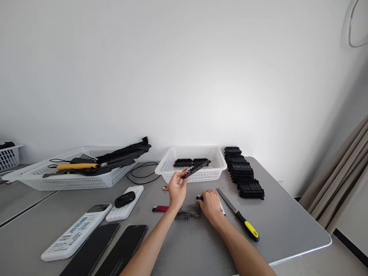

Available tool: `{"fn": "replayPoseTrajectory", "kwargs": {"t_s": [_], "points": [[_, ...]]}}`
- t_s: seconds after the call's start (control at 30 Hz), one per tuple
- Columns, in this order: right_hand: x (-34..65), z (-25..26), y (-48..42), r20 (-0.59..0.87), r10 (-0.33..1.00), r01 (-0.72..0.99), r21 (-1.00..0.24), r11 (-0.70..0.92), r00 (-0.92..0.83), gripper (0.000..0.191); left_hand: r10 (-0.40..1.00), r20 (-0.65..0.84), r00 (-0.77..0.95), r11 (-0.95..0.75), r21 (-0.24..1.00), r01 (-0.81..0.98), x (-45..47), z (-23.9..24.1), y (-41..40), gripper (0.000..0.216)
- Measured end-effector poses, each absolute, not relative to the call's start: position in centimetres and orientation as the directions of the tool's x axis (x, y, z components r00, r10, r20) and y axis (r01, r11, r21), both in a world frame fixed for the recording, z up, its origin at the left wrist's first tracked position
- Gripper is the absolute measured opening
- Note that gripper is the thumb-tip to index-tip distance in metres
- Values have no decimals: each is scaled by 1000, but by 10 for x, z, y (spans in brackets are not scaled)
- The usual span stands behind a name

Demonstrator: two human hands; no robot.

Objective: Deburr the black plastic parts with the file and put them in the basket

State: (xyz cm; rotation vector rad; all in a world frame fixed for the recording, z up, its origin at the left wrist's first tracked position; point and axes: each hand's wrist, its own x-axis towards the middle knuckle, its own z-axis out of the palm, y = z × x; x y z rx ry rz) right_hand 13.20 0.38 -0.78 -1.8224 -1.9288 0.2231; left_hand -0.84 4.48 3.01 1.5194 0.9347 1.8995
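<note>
My left hand [177, 190] pinches one end of a flat black plastic part with toothed edges [197, 168]. The part tilts up to the right, in front of a white basket [211, 176]. Inside that basket lie similar black parts [183, 162]. Low over the table, my right hand [210, 204] is closed around a small dark-blue object [199, 198], mostly hidden by the fingers. A crumpled grey cloth [188, 211] lies between my hands. A red object with a dark end [160, 208] pokes out left of my left forearm. Something white [222, 209] shows beside my right hand.
A file with a yellow-black handle [249, 226] lies right of my right hand. Behind it stand stacked black parts [250, 189]. Leftward are a large basket of tools [71, 185], a black cable [138, 181], white power banks [76, 234] and dark phones [123, 249]. The table's edge [304, 255] runs at right.
</note>
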Motion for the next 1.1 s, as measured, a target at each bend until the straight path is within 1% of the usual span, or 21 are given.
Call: {"fn": "replayPoseTrajectory", "kwargs": {"t_s": [0.03, 0.1, 0.13, 0.17, 0.2, 0.23, 0.27, 0.3, 0.33, 0.4, 0.47, 0.53, 0.6, 0.67, 0.7, 0.77, 0.8, 0.87, 0.93, 1.03, 1.1], "points": [[137, -7, 6, 269, 963, 860, -493, 130, 9, 20, 743, 638, -200, -642, 765, 52, -12, 23, 44, 14], [150, -6, 10, 299, 948, 688, -710, 148, 105, 26, 727, 673, -137, -662, 740, 117, -18, 11, 41, 7], [156, -5, 14, 283, 950, 542, -823, 171, 130, 35, 726, 682, -92, -667, 730, 149, -21, 7, 39, 6], [162, -4, 17, 240, 961, 353, -918, 179, 137, 43, 723, 689, -43, -673, 717, 182, -22, 3, 38, 6], [166, -4, 20, 167, 979, 141, -979, 150, 117, 49, 716, 698, 6, -683, 698, 215, -22, 1, 36, 8], [170, -5, 23, 90, 994, -51, -994, 94, 69, 53, 703, 710, 52, -698, 673, 247, -22, -1, 34, 10], [174, -6, 25, 29, 999, -202, -979, 32, 20, 55, 686, 722, 92, -715, 644, 274, -22, -3, 33, 13], [177, -6, 28, -16, 1000, -307, -951, -22, -22, 56, 667, 734, 125, -732, 615, 295, -21, -4, 31, 15], [179, -8, 29, -38, 998, -366, -929, -52, -44, 54, 650, 745, 150, -747, 590, 307, -20, -5, 30, 17], [184, -10, 31, -38, 999, -393, -918, -49, -37, 49, 626, 762, 165, -766, 562, 313, -19, -6, 28, 19], [188, -12, 31, -23, 1000, -365, -930, -28, -18, 42, 617, 778, 117, -768, 563, 304, -18, -5, 27, 21], [190, -14, 32, -15, 1000, -338, -941, -16, -7, 36, 627, 779, 11, -750, 600, 279, -19, -4, 26, 21], [190, -16, 32, -5, 1000, -316, -949, 1, 16, 33, 673, 731, -117, -699, 679, 223, -18, -3, 26, 19], [189, -17, 32, 16, 999, -292, -956, 30, 49, 33, 770, 603, -209, -599, 796, 87, -15, -3, 27, 18], [188, -18, 32, 30, 998, -277, -960, 47, 63, 34, 834, 505, -221, -519, 855, -5, -13, -4, 27, 28], [186, -20, 33, 63, 994, -239, -968, 82, 86, 35, 948, 279, -150, -303, 937, -172, -7, -5, 26, 50], [186, -21, 33, 80, 992, -215, -972, 99, 94, 36, 980, 180, -90, -196, 955, -221, -4, -5, 26, 56], [186, -21, 33, 112, 988, -160, -979, 128, 103, 38, 998, 64, -10, -64, 965, -254, -1, -5, 25, 58], [186, -19, 32, 139, 986, -102, -984, 149, 95, 39, 999, 45, -1, -44, 973, -228, -1, -4, 24, 56], [187, -10, 29, 165, 985, -38, -985, 168, 54, 39, 995, 100, 0, -99, 987, -130, -4, -3, 26, 53], [192, 0, 20, 184, 983, 72, -980, 184, 5, 37, 988, 153, 12, -151, 984, -98, -6, -5, 28, 52]]}}
